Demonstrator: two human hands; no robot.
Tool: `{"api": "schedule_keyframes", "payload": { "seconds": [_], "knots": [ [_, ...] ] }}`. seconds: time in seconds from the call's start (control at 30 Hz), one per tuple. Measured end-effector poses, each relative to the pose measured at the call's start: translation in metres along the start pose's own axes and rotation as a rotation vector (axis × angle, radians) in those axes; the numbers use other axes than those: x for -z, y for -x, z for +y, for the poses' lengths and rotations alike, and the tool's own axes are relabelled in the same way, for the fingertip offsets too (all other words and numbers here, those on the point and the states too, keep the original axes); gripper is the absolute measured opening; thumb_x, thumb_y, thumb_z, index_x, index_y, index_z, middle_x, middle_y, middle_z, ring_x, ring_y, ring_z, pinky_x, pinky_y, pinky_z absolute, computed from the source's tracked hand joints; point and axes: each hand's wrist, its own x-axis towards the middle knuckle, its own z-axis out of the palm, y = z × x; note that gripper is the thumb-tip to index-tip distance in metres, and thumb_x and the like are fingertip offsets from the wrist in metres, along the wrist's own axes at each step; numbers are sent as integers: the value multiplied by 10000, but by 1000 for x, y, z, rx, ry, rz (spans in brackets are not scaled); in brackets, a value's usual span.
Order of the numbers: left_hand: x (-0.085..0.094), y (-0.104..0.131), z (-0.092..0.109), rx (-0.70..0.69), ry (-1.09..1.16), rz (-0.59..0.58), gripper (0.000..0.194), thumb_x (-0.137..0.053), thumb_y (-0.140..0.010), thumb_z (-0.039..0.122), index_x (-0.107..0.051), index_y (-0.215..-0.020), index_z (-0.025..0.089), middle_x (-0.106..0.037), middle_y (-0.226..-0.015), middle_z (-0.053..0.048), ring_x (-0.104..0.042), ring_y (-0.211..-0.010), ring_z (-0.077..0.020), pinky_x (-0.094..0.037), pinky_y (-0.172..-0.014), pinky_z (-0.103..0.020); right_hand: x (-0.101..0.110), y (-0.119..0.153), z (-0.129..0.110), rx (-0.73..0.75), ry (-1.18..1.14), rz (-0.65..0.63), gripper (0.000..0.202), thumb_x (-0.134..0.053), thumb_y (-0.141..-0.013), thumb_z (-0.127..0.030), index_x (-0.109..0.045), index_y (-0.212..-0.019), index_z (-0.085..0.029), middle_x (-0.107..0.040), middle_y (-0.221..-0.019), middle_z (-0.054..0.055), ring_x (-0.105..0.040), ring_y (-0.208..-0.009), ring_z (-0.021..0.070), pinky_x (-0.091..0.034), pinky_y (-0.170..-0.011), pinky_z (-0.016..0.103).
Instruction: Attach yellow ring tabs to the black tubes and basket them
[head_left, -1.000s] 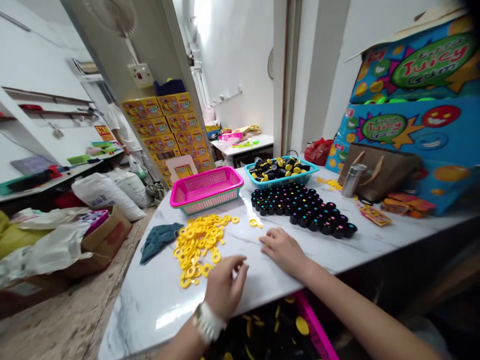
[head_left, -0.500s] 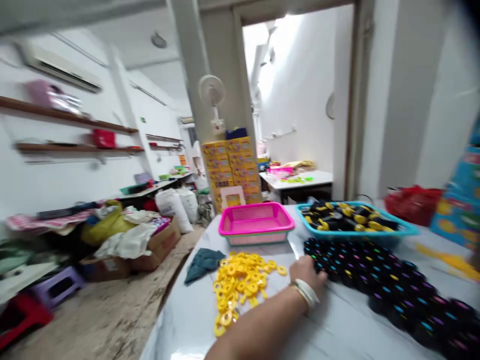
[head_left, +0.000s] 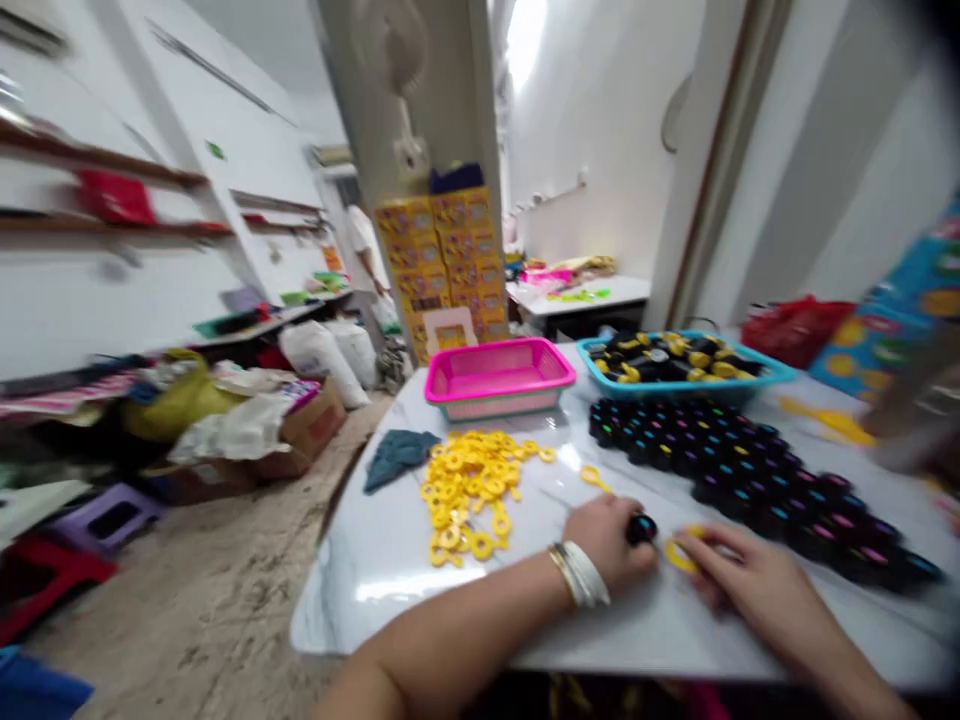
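L hand [head_left: 609, 543] grips black pc [head_left: 642, 530]; R hand [head_left: 739, 568] pinches yellow ring [head_left: 678, 557] at edge, could slip b/c hold looks slight.

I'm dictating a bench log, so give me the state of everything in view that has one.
Left hand: closed around a black piece
Right hand: pinching a yellow ring
Loose yellow rings: heaped
Standing black pieces: grouped close together
Blue basket: filled with black-and-yellow pieces
Pink basket: upright, open-topped
Dark cloth: crumpled
Yellow boxes: stacked
Fan: too blurred to tell
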Motion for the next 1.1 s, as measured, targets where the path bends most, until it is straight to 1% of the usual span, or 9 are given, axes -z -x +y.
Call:
{"api": "schedule_keyframes", "payload": {
  "seconds": [0.03,0.17,0.33,0.53,0.6,0.7,0.8,0.9,1.1],
  "knots": [
    [0,-3,0,-29,0,-13,384,-573,-758,376,-639,-1104,221,-646,-1014,-71,-605,-926,-228,-503,-818,-336,1,-2,-10,-82,-61,-49,317,-720,-711,-491,-718,-743,-176,-610,-469,29,-562,-400,163,-443,-369,251],
    [-1,-11,-4,-46,48,-10,333,-640,-737,384,-694,-1010,203,-632,-921,-48,-593,-831,-189,-488,-754,-290,-6,-15,-29,-169,-330,-10,387,-791,-631,-515,-689,-711,-150,-603,-528,12,-508,-417,102,-414,-386,212],
    [0,-6,-4,-52,70,-15,337,-681,-726,418,-711,-989,209,-619,-853,-29,-571,-751,-159,-456,-682,-260,-12,-13,-29,-159,-365,89,417,-773,-658,-527,-695,-820,-150,-450,-462,-75,-328,-350,45,-209,-303,171],
    [0,-4,-2,-64,20,-29,365,-667,-745,424,-697,-1026,194,-625,-808,-35,-565,-745,-169,-436,-670,-264,-3,1,-32,-171,-447,-39,344,-717,-754,-484,-638,-828,-157,-566,-556,-29,-474,-419,64,-352,-372,162],
    [0,-4,-1,-62,22,-17,357,-664,-747,425,-700,-1011,188,-630,-808,-38,-564,-740,-168,-432,-665,-263,-3,3,-33,-139,-402,-87,339,-715,-771,-446,-656,-928,-151,-563,-572,-34,-458,-427,53,-354,-390,157],
    [1,-4,0,-63,31,-15,322,-649,-759,414,-708,-981,189,-641,-789,-32,-570,-725,-158,-425,-654,-253,-5,2,-30,-168,-390,-151,512,-752,-734,-413,-618,-1156,-155,-564,-624,-41,-460,-439,57,-324,-364,153],
    [3,-4,0,-36,41,-63,309,-632,-767,417,-715,-983,212,-656,-741,-11,-584,-688,-146,-415,-622,-237,-8,-3,-24,-254,-408,-166,470,-788,-686,-415,-655,-1022,-114,-537,-541,-48,-399,-388,44,-263,-330,150],
    [4,-4,0,10,65,-97,342,-628,-767,439,-713,-1019,223,-676,-722,-2,-599,-660,-141,-408,-593,-225,-12,-7,-23,-243,-414,-131,388,-812,-653,-419,-673,-850,-115,-548,-512,-33,-394,-381,43,-271,-328,156],
    [4,-3,3,27,79,-115,318,-651,-748,437,-721,-951,202,-684,-712,-5,-607,-643,-142,-414,-594,-226,-13,-9,-31,-231,-326,-98,385,-832,-628,-418,-699,-831,-119,-530,-445,-48,-388,-336,41,-286,-319,163]
  ]
}}
